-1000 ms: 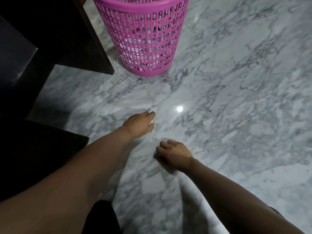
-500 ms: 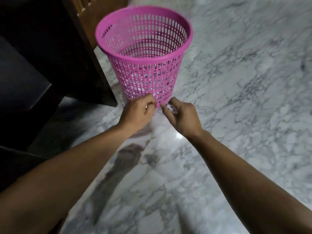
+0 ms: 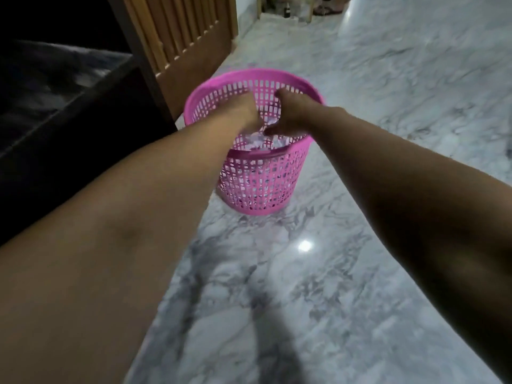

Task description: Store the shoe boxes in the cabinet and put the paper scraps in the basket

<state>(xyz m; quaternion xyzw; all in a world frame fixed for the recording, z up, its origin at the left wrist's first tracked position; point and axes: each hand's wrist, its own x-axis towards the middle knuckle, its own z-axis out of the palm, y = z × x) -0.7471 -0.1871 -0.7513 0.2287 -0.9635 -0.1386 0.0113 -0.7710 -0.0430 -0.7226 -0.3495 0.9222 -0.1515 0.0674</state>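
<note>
Left hand (image 3: 245, 113): arm stretched forward, hand inside the mouth of the pink basket (image 3: 260, 187), fingers pointing down; grip state cannot be told.
Right hand (image 3: 291, 116): also over the rim, just beside the left; grip not clear.
Paper scraps (image 3: 266, 141): white, lying in the basket under both hands.
Basket: upright on marble floor (image 3: 388, 106), near the dark cabinet (image 3: 69, 128).
</note>
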